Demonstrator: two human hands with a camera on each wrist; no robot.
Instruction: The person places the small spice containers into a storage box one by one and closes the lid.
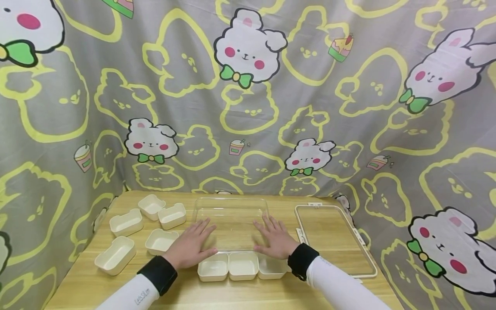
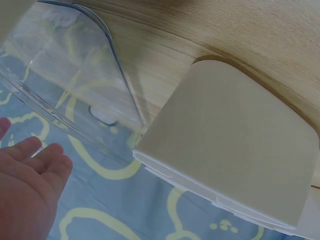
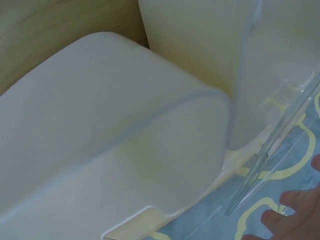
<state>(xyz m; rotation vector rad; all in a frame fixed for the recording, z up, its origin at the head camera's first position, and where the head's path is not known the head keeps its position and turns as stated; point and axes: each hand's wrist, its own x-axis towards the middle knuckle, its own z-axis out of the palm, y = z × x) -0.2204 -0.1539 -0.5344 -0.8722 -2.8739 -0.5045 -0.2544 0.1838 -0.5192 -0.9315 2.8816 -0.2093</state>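
Observation:
A clear rectangular box (image 1: pixel 232 245) lies in the middle of the wooden table. My left hand (image 1: pixel 190 246) is at its left side, fingers extended and thumb spread toward the middle. Opposite it, my right hand (image 1: pixel 277 240) reaches over the right side with fingers spread. Neither holds anything; whether they touch the box is hard to tell. Along the box's near edge stand three small cream containers in a row: a left one (image 1: pixel 213 269), a middle one (image 1: pixel 243 267) and a right one (image 1: pixel 271 268), partly hidden by my right hand. The left wrist view shows a cream container (image 2: pixel 230 140) beside the clear box (image 2: pixel 75 65).
Several more cream containers (image 1: pixel 116 256) stand loosely grouped on the left of the table (image 1: pixel 186 295). To the right lies a clear lid with a cream rim and clips (image 1: pixel 337 241). A patterned grey curtain (image 1: pixel 255 103) hangs around the table's back and sides.

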